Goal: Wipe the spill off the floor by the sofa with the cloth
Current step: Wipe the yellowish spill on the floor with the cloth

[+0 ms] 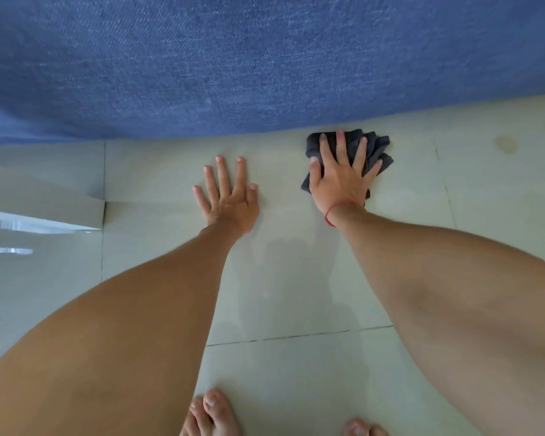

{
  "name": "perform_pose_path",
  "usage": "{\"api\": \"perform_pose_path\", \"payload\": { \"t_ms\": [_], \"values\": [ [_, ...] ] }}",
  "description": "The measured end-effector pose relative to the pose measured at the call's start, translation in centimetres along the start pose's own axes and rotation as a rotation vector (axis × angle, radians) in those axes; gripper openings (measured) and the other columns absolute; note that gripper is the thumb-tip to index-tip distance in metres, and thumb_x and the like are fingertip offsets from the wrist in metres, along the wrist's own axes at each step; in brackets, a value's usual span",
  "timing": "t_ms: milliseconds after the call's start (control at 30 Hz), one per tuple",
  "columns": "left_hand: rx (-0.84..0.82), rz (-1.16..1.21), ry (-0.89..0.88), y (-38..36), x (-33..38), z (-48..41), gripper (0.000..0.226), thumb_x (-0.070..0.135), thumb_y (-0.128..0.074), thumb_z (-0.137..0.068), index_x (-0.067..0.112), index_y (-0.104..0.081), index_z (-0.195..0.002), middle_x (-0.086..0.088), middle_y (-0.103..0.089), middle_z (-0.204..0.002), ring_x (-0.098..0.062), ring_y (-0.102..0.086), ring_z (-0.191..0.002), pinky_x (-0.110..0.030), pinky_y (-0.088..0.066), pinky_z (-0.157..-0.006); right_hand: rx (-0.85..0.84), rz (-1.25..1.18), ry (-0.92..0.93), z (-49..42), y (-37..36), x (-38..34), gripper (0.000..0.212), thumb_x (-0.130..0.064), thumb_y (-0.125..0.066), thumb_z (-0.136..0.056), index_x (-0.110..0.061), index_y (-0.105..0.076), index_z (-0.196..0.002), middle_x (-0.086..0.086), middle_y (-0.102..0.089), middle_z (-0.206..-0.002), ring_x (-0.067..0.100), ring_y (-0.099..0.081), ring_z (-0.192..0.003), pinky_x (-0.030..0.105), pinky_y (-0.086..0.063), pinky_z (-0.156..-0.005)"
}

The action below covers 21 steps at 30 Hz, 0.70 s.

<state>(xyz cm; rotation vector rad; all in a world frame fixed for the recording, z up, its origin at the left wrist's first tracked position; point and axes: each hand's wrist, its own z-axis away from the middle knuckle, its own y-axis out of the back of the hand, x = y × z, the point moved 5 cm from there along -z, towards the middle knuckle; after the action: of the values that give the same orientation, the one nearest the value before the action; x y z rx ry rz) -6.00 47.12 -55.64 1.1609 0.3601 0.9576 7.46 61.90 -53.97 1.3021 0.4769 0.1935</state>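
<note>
A dark grey crumpled cloth (376,149) lies on the pale tiled floor right at the foot of the blue sofa (233,64). My right hand (340,174) presses flat on the cloth with fingers spread; a red band circles its wrist. My left hand (230,196) rests palm down on the bare floor to the left of the cloth, fingers apart and holding nothing. Faint yellowish stains (505,144) mark the tile to the right of the cloth, close to the sofa's edge. A dull damp-looking patch (283,269) shows on the tile between my forearms.
The sofa's fabric front fills the upper half of the view. A pale step or ledge (44,199) with a glossy surface sits at the left. My bare toes (211,413) show at the bottom edge. Dark grout lines (296,336) cross the tiles.
</note>
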Motion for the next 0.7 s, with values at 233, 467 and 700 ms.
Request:
{"api": "perform_pose_path", "payload": {
  "t_ms": [233, 467, 700],
  "values": [
    [-0.019, 0.037, 0.005, 0.4, -0.1, 0.2, 0.057, 0.045, -0.017, -0.096, 0.041, 0.009, -0.147, 0.003, 0.021, -0.157, -0.022, 0.021, -0.143, -0.05, 0.016, -0.112, 0.0, -0.018, 0.197, 1.5, -1.2, -4.9, 0.047, -0.043, -0.032, -0.099, -0.036, -0.031, -0.146, -0.011, -0.018, -0.16, 0.031, -0.008, -0.148, 0.065, -0.001, -0.113],
    [0.094, 0.105, 0.006, 0.9, 2.5, -0.5, 0.055, 0.044, -0.017, -0.096, 0.04, 0.001, -0.148, 0.0, 0.015, -0.158, -0.024, 0.017, -0.145, -0.053, 0.014, -0.111, -0.01, -0.033, 0.349, 6.2, -1.2, -1.4, 0.043, -0.04, -0.037, -0.099, -0.035, -0.043, -0.141, -0.013, -0.033, -0.154, 0.026, -0.021, -0.146, 0.055, -0.013, -0.118],
    [-0.029, 0.035, 0.013, 0.3, 2.7, -0.8, 0.056, 0.047, -0.012, -0.096, 0.043, 0.012, -0.146, 0.003, 0.027, -0.155, -0.021, 0.025, -0.142, -0.05, 0.018, -0.11, -0.055, -0.04, -0.089, 1.7, 1.3, 6.3, 0.048, -0.045, -0.025, -0.101, -0.04, -0.021, -0.148, -0.015, -0.008, -0.161, 0.027, 0.002, -0.149, 0.059, 0.0, -0.117]
  ]
}}
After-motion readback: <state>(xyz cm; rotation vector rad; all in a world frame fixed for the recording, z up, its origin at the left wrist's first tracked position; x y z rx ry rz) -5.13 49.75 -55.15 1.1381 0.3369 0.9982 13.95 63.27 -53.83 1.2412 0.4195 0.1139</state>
